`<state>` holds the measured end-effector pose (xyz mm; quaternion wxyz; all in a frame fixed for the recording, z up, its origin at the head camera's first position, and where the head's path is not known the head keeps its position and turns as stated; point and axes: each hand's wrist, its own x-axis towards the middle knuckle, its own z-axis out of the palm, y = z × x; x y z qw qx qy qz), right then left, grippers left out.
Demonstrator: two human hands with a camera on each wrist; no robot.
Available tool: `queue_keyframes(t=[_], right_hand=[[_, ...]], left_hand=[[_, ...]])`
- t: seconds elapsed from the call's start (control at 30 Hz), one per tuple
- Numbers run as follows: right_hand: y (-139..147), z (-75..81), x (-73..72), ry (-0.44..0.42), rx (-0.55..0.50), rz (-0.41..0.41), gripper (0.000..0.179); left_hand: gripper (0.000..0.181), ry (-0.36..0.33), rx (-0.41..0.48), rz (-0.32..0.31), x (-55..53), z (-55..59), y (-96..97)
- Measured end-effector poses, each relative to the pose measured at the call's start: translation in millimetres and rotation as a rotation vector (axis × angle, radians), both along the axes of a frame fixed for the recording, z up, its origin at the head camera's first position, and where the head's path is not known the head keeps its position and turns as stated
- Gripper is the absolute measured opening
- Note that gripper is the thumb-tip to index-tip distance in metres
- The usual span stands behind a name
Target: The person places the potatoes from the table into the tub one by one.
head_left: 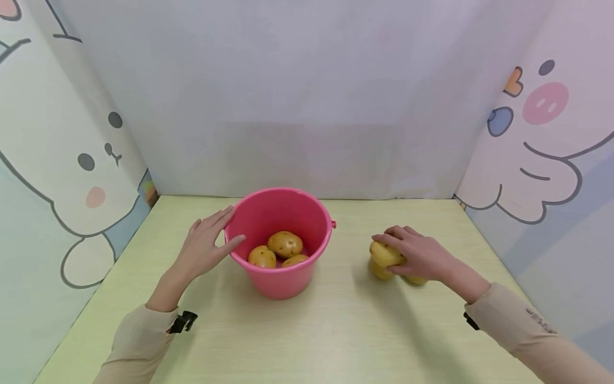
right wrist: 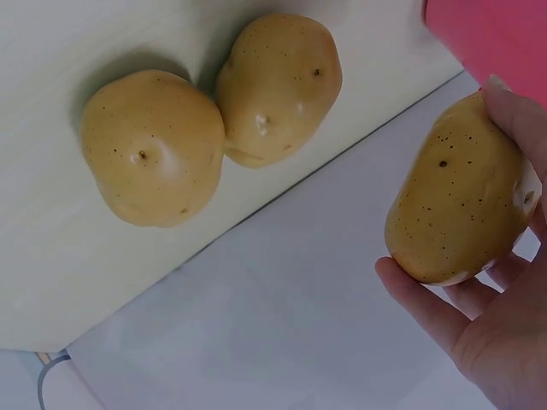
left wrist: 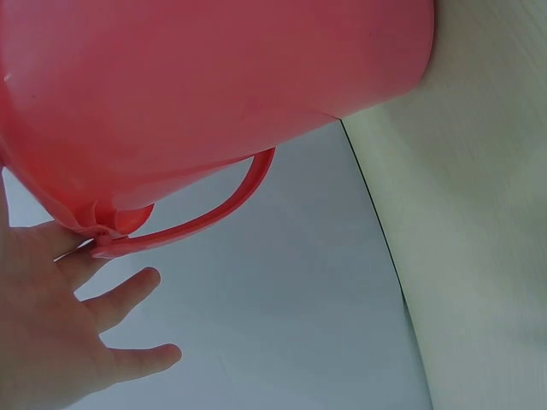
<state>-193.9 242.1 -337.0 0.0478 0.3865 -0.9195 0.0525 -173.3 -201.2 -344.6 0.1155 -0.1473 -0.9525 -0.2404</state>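
Note:
A pink bucket (head_left: 280,282) stands on the table with potatoes (head_left: 285,244) lying in it. At its left rim is my left hand (head_left: 203,250), fingers spread and mostly straight, the thumb reaching over the rim. In the left wrist view, some fingertips are hidden behind the rim near the bucket's handle (left wrist: 205,218). My right hand (head_left: 424,258) grips a yellow potato (right wrist: 457,192) between thumb and fingers, raised above the table. Below it, two more potatoes lie side by side, one potato (right wrist: 154,149) touching the other potato (right wrist: 278,90).
The pale wooden table (head_left: 331,341) meets a white back wall (head_left: 307,106). Side panels with cartoon animals (head_left: 542,133) stand to the left and right. A small pink knob (head_left: 333,224) sticks out from the bucket's right rim.

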Motion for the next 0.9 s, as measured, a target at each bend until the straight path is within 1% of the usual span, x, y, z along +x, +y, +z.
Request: queue_keyframes(t=[0.23, 0.37, 0.57, 0.9], right_hand=[[1, 14.7, -0.9, 0.001, 0.005, 0.007, 0.061], [2, 22.7, -2.5, 0.014, 0.010, 0.024, 0.062], [1, 35.5, -5.8, 0.016, 0.028, 0.024, 0.063], [-2, 58.3, -11.9, 0.037, 0.029, 0.073, 0.062]], left_hand=[[0.070, 0.000, 0.002, 0.000, -0.5, -0.6, -0.5], [0.070, 0.006, -0.002, 0.000, -0.9, -1.0, -0.7], [0.071, 0.013, 0.008, 0.004, -0.8, -1.6, -0.6], [0.072, 0.022, 0.010, 0.001, -0.6, -1.5, -0.3]])
